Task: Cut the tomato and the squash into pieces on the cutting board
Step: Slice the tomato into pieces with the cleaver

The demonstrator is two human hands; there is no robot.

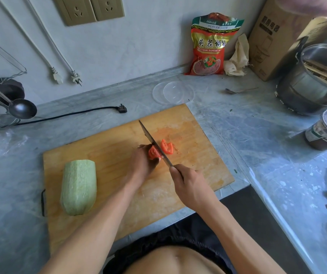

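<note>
Nearby, chopsticks in steel pot

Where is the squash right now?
The squash lies on the cutting board's left end, apart from the left hand holding the tomato.

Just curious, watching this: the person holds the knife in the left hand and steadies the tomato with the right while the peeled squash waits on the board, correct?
Not quite: the hands are swapped. The head view shows the right hand gripping the knife and the left hand steadying the tomato. The peeled squash does wait on the cutting board.
</note>
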